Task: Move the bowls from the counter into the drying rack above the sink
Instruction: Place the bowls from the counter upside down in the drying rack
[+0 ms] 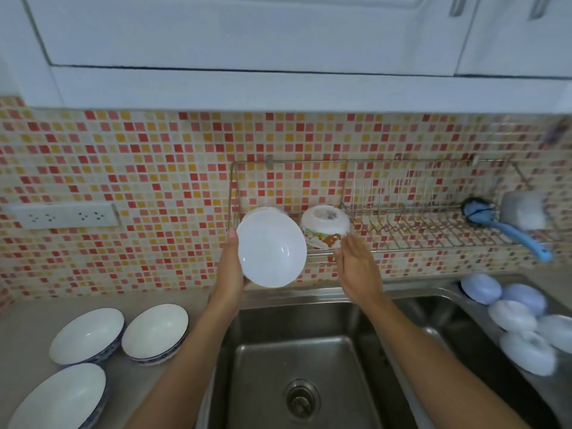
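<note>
Left hand (231, 264) grips plain white round bowl (271, 249) by left rim, held on edge, hollow facing room; likely tilted to slot upright into wire drying rack (402, 224) above steel sink (309, 351).

Bowl at rack's left end, in front of another white bowl (257, 211) already racked.

Right hand (356, 264) open, fingers straight, holds nothing, just beside upturned patterned bowl (325, 226).

Room: rack's middle and right wires free up to blue brush (507, 230).

Three blue-rimmed white bowls (89, 335) wait on counter (24, 329), left.
</note>
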